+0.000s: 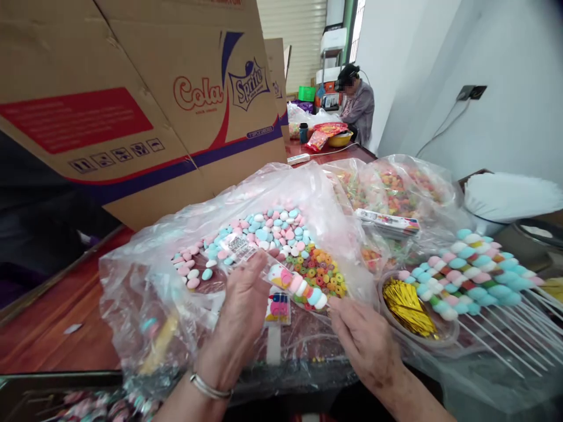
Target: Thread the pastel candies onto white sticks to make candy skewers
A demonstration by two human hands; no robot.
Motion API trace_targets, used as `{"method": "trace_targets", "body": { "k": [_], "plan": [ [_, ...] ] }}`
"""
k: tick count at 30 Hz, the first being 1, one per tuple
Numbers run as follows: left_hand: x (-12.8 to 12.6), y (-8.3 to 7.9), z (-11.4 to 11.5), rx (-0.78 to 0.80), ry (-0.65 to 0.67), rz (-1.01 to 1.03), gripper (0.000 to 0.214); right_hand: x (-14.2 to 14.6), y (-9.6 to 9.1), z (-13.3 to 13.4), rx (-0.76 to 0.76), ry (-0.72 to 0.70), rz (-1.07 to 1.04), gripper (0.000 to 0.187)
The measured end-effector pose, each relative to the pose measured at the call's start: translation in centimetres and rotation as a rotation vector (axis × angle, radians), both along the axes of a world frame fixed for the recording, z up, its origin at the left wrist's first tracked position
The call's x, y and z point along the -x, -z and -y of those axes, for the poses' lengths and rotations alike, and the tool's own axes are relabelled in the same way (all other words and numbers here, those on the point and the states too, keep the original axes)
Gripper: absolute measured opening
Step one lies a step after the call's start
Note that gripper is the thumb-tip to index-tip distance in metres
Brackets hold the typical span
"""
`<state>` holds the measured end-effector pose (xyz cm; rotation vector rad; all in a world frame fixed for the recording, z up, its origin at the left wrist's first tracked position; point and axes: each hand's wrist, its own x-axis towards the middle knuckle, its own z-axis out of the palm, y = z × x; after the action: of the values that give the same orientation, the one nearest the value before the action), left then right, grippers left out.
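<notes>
My left hand, a metal bangle on its wrist, grips a printed clear plastic bag. A candy skewer of pink, white, blue and orange pieces lies partly in the bag's lower end. My right hand pinches the skewer's lower end; its stick is mostly hidden by the fingers. Below my left hand lies a stack of printed bags. Just beyond both hands are loose pastel marshmallow-like candies and ring-shaped gummies on a plastic sheet.
To the right, a bowl of gold twist ties stands beside a pile of finished candy skewers. Bagged gummies lie behind. A big cardboard box rises at left. A person sits at the table's far end.
</notes>
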<state>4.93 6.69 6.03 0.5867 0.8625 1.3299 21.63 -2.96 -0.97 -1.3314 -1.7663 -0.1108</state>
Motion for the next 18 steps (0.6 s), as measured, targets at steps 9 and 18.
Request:
{"method": "trace_targets", "body": {
  "k": [9, 18],
  "plan": [
    [-2.7, 0.8, -1.2, 0.001, 0.086, 0.184, 0.019, 3.0, -1.0, 1.3, 0.758, -0.351, -0.673, 0.032],
    [-4.0, 2.4, 1.7, -0.058, 0.204, 0.070, 0.022, 4.7, 0.9, 0.4, 0.781, -0.295, -1.150, 0.044]
  ]
}}
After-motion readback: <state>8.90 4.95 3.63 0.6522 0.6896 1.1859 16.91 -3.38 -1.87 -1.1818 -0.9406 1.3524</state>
